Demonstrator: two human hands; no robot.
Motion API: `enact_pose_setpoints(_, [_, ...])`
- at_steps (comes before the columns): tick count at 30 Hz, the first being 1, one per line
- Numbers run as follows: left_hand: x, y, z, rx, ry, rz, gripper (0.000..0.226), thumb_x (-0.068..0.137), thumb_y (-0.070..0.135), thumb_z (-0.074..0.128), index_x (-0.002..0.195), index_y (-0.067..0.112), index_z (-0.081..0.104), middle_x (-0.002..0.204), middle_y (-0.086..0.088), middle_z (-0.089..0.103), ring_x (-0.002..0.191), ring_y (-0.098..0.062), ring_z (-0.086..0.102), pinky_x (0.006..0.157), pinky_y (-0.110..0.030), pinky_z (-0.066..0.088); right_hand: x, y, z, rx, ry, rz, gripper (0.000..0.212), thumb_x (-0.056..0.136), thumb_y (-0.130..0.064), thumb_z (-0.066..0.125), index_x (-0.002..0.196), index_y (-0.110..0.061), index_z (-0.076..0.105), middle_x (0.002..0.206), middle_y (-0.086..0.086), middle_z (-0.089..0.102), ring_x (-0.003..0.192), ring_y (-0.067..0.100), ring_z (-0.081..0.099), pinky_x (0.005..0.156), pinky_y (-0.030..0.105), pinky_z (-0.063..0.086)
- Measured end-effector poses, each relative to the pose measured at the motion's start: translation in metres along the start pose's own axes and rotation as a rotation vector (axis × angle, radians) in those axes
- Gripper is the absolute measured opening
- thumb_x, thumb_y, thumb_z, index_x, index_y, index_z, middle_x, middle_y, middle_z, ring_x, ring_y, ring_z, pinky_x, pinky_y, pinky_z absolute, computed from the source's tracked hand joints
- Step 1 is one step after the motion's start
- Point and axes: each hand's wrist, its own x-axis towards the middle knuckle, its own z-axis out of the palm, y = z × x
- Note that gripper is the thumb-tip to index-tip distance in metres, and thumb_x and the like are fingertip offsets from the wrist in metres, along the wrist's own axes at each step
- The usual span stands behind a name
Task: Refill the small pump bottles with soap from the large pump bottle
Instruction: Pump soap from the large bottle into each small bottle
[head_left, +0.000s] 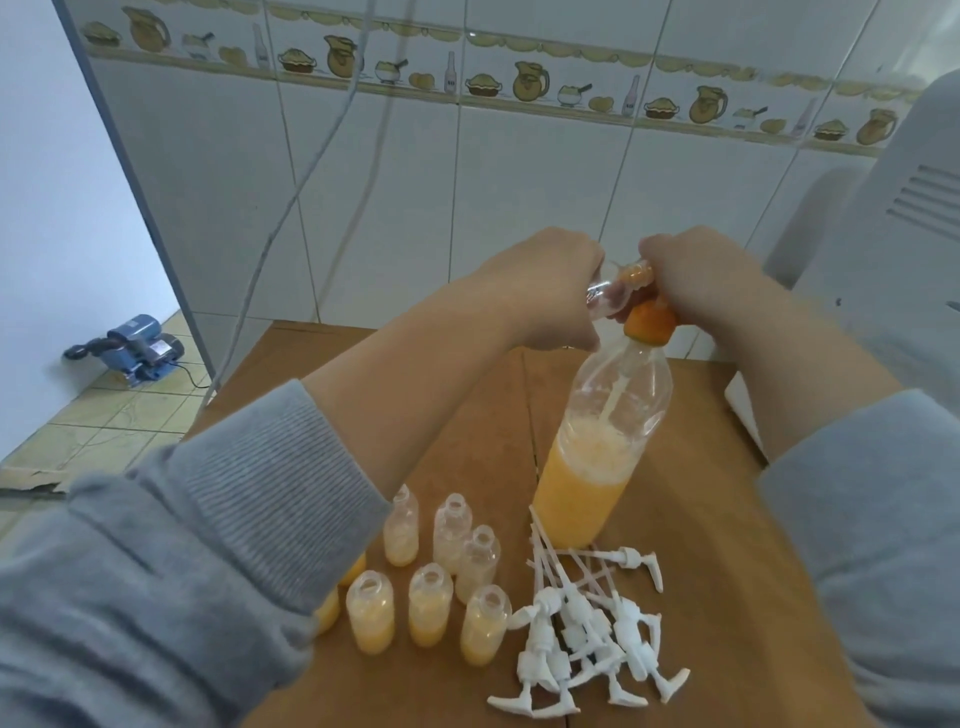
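Left hand (550, 291) grips a small clear plastic bottle (615, 283) tilted at the large orange-soap bottle's (597, 441) orange pump top (649, 319); right hand (691, 280) curls over that pump.

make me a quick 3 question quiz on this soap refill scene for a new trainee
1. True or false: the white pump heads are already screwed onto the small bottles.
2. What does the left hand hold at the spout of the large bottle?
A. a pump head
B. a small clear bottle
C. a funnel
3. Fill in: the right hand is on the large bottle's ______ pump top.

Key
1. False: the heads lie loose on the table and the small bottles stand open.
2. B: the small clear bottle.
3. orange
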Motion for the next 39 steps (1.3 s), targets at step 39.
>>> enact_pose_setpoints(39, [0.0, 0.006, -0.001, 0.162, 0.16, 0.02, 0.019, 0.082, 0.017, 0.064, 0.087, 0.019, 0.046, 0.084, 0.002, 0.046, 0.074, -0.018, 0.052, 0.057, -0.025, 0.038, 0.0, -0.002, -0.005, 0.017, -0.013, -0.027, 0.007, 0.093, -0.006, 0.051, 0.094, 0.001, 0.051, 0.065, 0.007, 0.042, 0.063, 0.02, 0.044, 0.059, 0.026, 0.037])
